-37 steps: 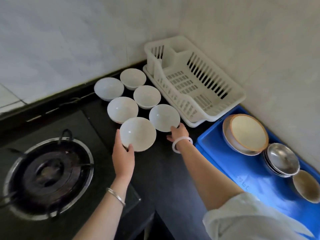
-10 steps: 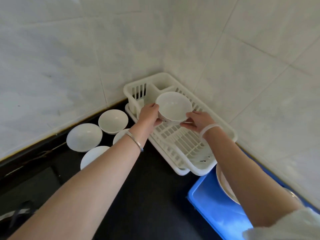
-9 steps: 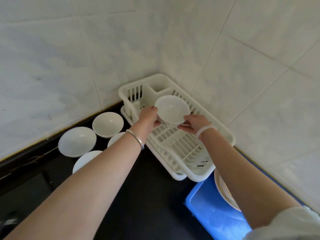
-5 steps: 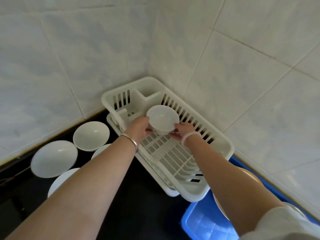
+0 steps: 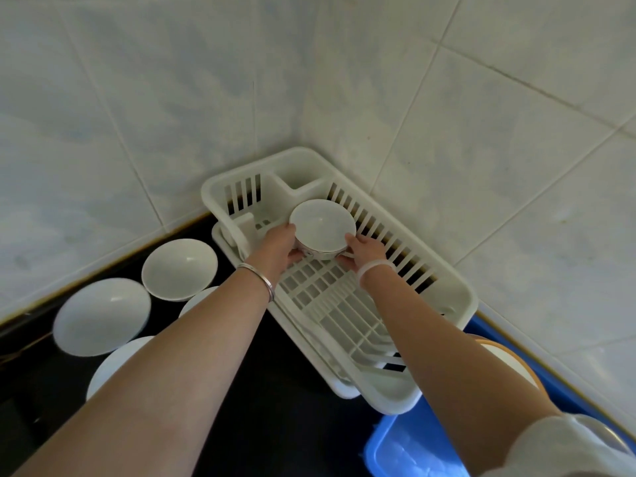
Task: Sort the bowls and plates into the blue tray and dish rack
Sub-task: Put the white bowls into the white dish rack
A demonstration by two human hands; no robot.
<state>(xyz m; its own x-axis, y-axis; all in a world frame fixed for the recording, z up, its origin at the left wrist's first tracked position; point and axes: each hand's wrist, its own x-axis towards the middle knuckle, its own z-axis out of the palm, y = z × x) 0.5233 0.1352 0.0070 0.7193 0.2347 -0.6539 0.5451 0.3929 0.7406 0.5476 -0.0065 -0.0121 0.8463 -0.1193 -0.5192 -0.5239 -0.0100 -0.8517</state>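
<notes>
**Tiled kitchen corner: a white bowl held in both hands at the far end of the dish rack**

Pale grey wall tiles meet in a corner above a black countertop. A white plastic dish rack with slatted sides is pushed into that corner and runs from the far middle towards the near right.

At the far end of the rack's main section, just this side of the small divided compartment, a round white ceramic bowl sits upright between both hands, close to the slatted right wall. A thin line runs round its lower side. I cannot tell whether its base rests on the rack's grid floor or hangs just above it.

The left hand, with a silver bangle on its wrist, grips the bowl's left side. Its thumb lies against the bowl near the rim and its fingers curl underneath. The right hand, with a white bracelet on its wrist, grips the right side in the same way, with curled fingers pressed to the lower wall.

Left of the rack, four more white bowls stand on the counter: one far, one further left, and two, and, partly hidden behind the left forearm.

A blue plastic tray lies at the near right, touching the rack's near end. It holds a cream plate with an orange rim, which is mostly covered by the right arm and its white sleeve.
</notes>
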